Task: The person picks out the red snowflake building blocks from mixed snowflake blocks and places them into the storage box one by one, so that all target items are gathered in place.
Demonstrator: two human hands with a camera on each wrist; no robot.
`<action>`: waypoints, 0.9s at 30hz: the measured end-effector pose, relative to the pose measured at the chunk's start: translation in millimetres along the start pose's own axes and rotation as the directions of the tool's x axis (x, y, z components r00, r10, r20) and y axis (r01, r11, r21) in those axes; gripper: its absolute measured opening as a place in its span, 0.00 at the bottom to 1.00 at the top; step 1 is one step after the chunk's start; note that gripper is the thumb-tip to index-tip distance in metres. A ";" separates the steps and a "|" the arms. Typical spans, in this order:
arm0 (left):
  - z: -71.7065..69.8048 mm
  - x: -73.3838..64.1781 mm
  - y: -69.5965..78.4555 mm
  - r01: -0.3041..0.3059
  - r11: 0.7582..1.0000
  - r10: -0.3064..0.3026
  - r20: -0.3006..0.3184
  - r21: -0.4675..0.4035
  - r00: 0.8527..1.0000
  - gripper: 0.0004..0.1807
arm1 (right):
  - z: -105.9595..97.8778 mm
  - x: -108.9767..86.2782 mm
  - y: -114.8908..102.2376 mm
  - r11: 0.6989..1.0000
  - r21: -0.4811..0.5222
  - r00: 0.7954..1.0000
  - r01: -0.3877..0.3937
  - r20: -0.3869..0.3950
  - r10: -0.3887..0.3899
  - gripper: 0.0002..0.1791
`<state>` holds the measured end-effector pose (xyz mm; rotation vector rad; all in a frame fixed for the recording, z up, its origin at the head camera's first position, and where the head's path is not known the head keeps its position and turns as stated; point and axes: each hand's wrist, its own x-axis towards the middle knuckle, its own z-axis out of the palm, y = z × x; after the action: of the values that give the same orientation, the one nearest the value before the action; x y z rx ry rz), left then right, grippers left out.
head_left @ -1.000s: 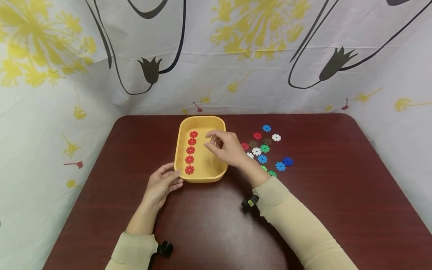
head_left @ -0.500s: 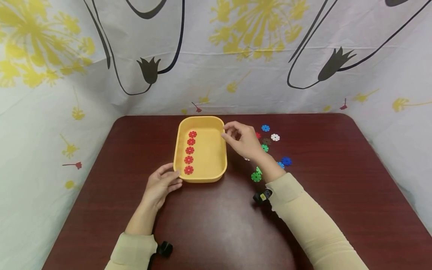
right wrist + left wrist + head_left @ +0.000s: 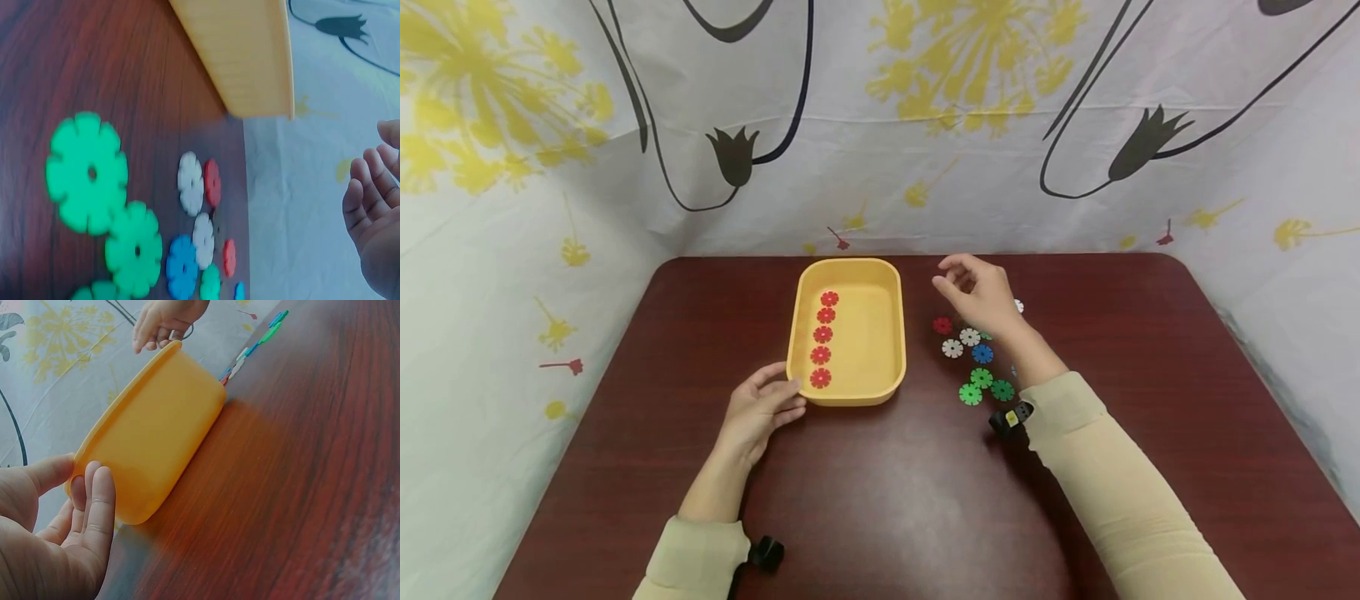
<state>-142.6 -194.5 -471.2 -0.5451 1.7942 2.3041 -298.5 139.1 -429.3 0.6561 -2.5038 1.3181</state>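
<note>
A yellow plastic tray point(image 3: 883, 350) stands on the table with several red notched discs point(image 3: 823, 334) in a line along its left side. My left hand point(image 3: 763, 407) pinches the tray's near left corner; in the left wrist view its thumb is at the rim and its fingers point(image 3: 97, 512) lie against the outer wall. Loosely curled and holding nothing, my right hand point(image 3: 981, 292) hovers to the right of the tray, above scattered notched discs. Of these, a red disc point(image 3: 942, 325), white disc point(image 3: 952, 348) and blue disc point(image 3: 982, 353) show; others are hidden behind the hand and forearm.
Nearer me, several green discs point(image 3: 981, 378) lie by the right wrist. The dark red-brown table point(image 3: 880, 500) reaches back to a patterned cloth point(image 3: 850, 150). Each wrist wears a small black camera, one by the left sleeve point(image 3: 767, 553).
My right hand has moved from over the tray to the right, above the loose discs. The left hand and the tray have stayed in place.
</note>
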 end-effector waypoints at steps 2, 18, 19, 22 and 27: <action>0.1 0.1 0.3 0.000 1.000 0.000 0.000 0.001 1.000 0.30 | -3.9 -0.1 4.2 1.000 -0.014 1.000 -0.012 -0.001 0.012 0.14; -0.3 0.0 0.1 -0.005 1.000 0.005 0.003 0.008 1.000 0.30 | -16.5 -4.6 40.0 0.993 -0.083 0.995 -0.085 0.053 0.089 0.17; -0.5 0.2 0.1 -0.005 1.000 0.005 0.004 0.008 1.000 0.30 | -16.6 -5.1 43.0 0.992 -0.092 0.993 -0.092 0.059 0.098 0.17; -1.0 0.7 0.0 -0.003 1.000 0.003 0.006 0.007 1.000 0.30 | -16.7 -6.8 51.5 0.986 -0.119 0.989 -0.117 0.077 0.127 0.18; -1.3 1.1 0.2 0.000 1.000 0.000 0.008 0.008 1.000 0.30 | -17.4 -9.6 64.3 0.973 -0.175 0.978 -0.148 0.121 0.170 0.20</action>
<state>-143.5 -195.9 -471.7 -0.5334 1.7985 2.2949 -321.6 187.9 -469.5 0.5340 -2.7906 1.1329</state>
